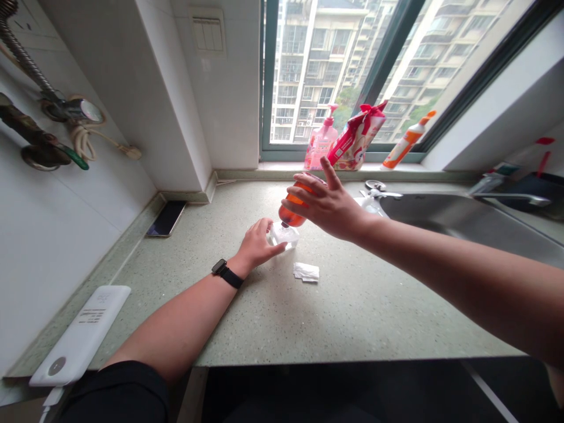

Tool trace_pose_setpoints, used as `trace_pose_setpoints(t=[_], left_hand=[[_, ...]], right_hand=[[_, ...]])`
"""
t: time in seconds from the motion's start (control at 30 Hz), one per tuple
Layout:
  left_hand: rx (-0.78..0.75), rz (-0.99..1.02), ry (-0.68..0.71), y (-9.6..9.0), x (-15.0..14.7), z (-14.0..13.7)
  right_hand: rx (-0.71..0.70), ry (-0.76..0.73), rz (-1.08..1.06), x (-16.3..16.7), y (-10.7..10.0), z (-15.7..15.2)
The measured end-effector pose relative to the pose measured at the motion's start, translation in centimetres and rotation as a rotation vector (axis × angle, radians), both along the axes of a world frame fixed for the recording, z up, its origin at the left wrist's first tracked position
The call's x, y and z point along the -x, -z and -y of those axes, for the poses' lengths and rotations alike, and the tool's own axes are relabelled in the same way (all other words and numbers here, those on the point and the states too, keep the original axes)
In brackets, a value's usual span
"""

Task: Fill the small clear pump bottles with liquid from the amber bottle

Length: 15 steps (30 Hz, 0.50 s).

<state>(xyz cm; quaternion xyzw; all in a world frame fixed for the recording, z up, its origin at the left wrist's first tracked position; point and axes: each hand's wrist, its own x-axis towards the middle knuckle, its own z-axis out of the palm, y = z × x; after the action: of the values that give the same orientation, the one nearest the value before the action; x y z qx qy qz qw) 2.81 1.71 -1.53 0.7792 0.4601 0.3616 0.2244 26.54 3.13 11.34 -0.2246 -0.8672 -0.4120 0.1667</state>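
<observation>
My right hand (328, 202) is wrapped around an orange bottle (288, 212), tipped with its dark neck pointing down. The neck sits over a small clear square container (284, 236) on the counter, and I cannot tell whether they touch. My left hand (259, 244) steadies that container, thumb on the near side and fingers behind it. A folded white tissue (306, 272) lies just in front of the container. What is inside the container is too small to make out.
On the left of the speckled counter (247, 329) lie a phone (166, 219) and a white power bank (81, 335) with a cable. A pink pump bottle (321, 144), a red bag (358, 138) and an orange-white bottle (408, 141) line the windowsill. A steel sink (440, 220) is at right.
</observation>
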Motion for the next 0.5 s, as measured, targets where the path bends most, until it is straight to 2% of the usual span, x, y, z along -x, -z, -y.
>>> trace_pose_setpoints(t=[0.17,0.4,0.5], left_hand=[[0.007,-0.004,0.002,-0.06,-0.01,0.03],[0.022,-0.008,-0.008,-0.12,-0.03,0.06],[0.02,-0.004,-0.009,-0.18,-0.05,0.09]], right_hand=[[-0.077,-0.024,0.0,-0.03,0.02,-0.01],[0.085,0.043,-0.051,-0.07,0.4,-0.01],[0.06,0.065,-0.03,0.1,0.34,0.07]])
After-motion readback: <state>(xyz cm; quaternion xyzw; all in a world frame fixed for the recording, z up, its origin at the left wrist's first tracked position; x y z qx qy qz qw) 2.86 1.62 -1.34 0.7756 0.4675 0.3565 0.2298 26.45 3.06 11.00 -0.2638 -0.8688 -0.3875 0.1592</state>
